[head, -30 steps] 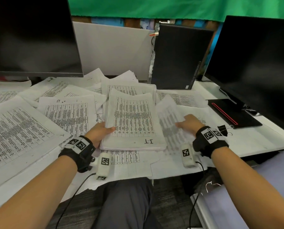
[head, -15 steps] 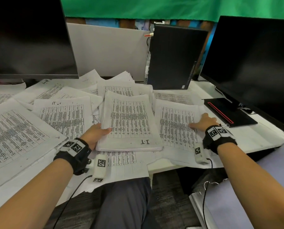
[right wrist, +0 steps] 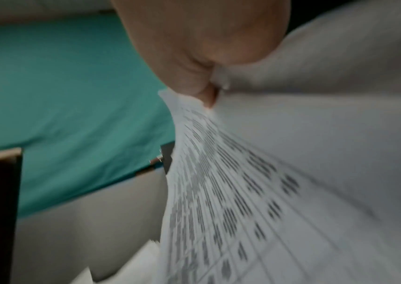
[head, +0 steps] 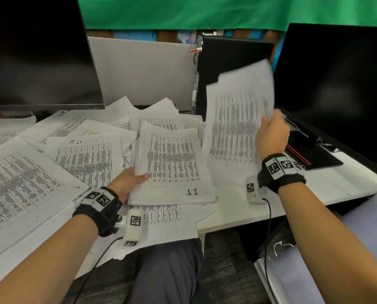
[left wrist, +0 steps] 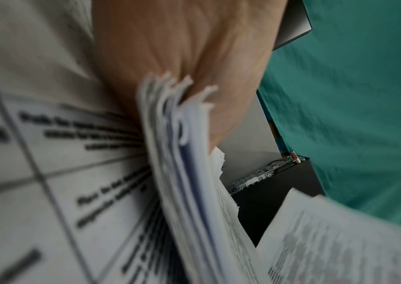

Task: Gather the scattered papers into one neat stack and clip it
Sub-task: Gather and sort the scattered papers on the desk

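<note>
A thick stack of printed papers (head: 172,163) marked "I-T" lies at the desk's middle. My left hand (head: 129,183) grips its left edge, thumb on top; the left wrist view shows the stack's sheet edges (left wrist: 182,173) against my palm. My right hand (head: 270,132) pinches a few printed sheets (head: 235,123) by their right edge and holds them raised and tilted above the desk, blurred. The right wrist view shows those sheets (right wrist: 231,192) fanning out from my fingers. More loose papers (head: 84,156) lie scattered to the left. A black binder clip (head: 298,165) peeks out behind my right wrist.
A dark monitor (head: 36,51) stands at the back left, another monitor (head: 341,84) at the right, and a black computer case (head: 231,62) behind the raised sheets. A black base with a red stripe (head: 314,156) lies under the right monitor. The white desk's front edge (head: 238,220) runs below my right wrist.
My right hand has taken hold of the sheets that lay right of the stack and lifted them off the desk, up and tilted. The left hand stays on the stack's left edge.
</note>
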